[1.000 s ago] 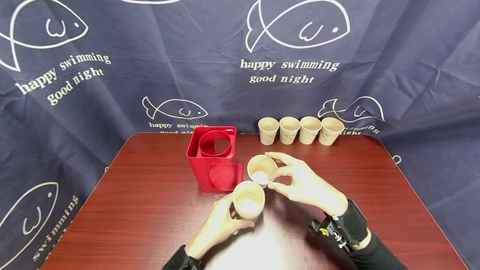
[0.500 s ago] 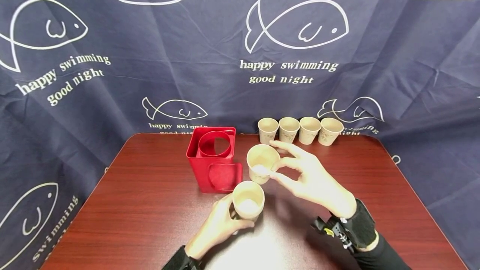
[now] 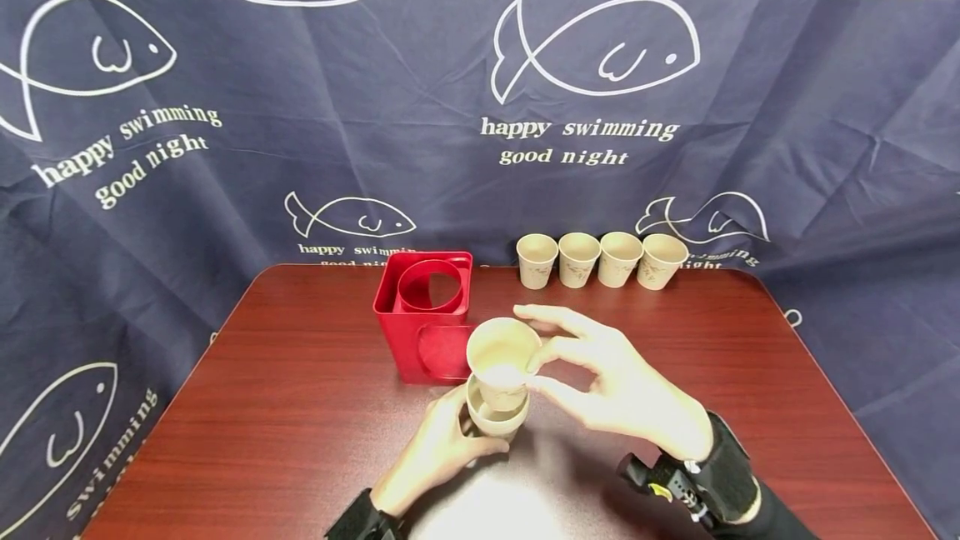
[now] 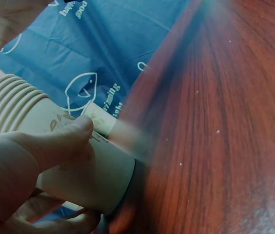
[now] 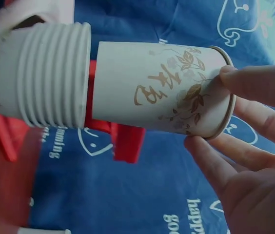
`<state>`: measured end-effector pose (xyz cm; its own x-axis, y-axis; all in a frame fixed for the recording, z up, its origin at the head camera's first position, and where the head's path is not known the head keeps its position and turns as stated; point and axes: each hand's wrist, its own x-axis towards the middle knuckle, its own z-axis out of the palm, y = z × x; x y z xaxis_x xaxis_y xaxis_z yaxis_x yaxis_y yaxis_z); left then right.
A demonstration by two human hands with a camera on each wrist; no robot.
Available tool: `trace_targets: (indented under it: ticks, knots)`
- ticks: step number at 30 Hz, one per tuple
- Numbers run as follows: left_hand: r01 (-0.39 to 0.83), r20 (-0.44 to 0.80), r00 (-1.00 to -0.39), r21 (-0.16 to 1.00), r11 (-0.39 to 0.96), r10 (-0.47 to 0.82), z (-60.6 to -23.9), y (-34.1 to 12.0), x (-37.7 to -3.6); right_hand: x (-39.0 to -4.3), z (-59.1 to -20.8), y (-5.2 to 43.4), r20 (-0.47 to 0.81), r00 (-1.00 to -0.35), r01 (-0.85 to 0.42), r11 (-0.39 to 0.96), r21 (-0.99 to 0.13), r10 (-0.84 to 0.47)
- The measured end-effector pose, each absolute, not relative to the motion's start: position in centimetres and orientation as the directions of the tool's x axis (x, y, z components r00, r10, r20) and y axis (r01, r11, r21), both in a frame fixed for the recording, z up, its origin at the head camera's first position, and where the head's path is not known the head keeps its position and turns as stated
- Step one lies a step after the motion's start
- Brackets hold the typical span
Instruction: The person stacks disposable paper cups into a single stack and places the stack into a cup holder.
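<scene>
My left hand [image 3: 442, 444] grips a stack of nested paper cups [image 5: 54, 75] low on its side, the thumb across the printed wall in the left wrist view. The stack stands upright on the table, several rims showing one below another. Just above its mouth is a single paper cup [image 3: 504, 348] with a brown floral print. My right hand [image 3: 607, 377] pinches that cup near its rim with thumb and fingertips. In the right wrist view the cup's base is right at the stack's top rim, with a narrow gap between.
A red box [image 3: 397, 344] with a round ring in its top stands behind my left hand. Several more paper cups [image 3: 577, 261] form a row along the table's back edge. A blue fish-print cloth [image 3: 420, 107] hangs behind the dark red table [image 3: 247, 407].
My right hand has raised its cup from beside the stack, then brought it left and toward me over the stack's mouth. The left hand and the stack have stayed put.
</scene>
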<state>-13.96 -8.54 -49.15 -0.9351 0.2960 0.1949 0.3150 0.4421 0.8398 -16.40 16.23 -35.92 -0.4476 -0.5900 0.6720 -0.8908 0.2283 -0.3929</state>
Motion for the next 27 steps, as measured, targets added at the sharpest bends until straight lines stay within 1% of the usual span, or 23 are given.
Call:
trace_targets:
  ticks: [6, 12, 16, 20, 22, 27]
  knots:
    - [0.325, 0.211, -0.935, 0.827, 0.458, 0.284, -49.4, -8.5, -14.0, -16.7, -37.6, 15.7, 0.655, -0.446, -0.885, 0.194, -0.422, -0.609]
    - [0.344, 0.232, -0.931, 0.817, 0.462, 0.282, -49.4, -8.5, -14.0, -16.7, -39.9, 15.5, 0.593, -0.5, -0.849, 0.221, -0.48, -0.632]
    - [0.335, 0.223, -0.932, 0.831, 0.443, 0.286, -49.3, -8.5, -13.9, -16.5, -41.3, 15.2, 0.547, -0.541, -0.825, 0.277, -0.493, -0.639]
    - [0.341, 0.231, -0.931, 0.828, 0.445, 0.283, -49.4, -8.5, -14.0, -16.5, -42.0, 15.0, 0.521, -0.561, -0.809, 0.293, -0.509, -0.644]
    - [0.338, 0.227, -0.931, 0.832, 0.44, 0.286, -49.3, -8.5, -14.0, -16.6, -42.4, 14.9, 0.523, -0.557, -0.811, 0.288, -0.509, -0.645]
    - [0.307, 0.195, -0.933, 0.872, 0.382, 0.303, -49.2, -8.6, -14.0, -16.7, -42.9, 14.8, 0.512, -0.572, -0.802, 0.305, -0.514, -0.64]
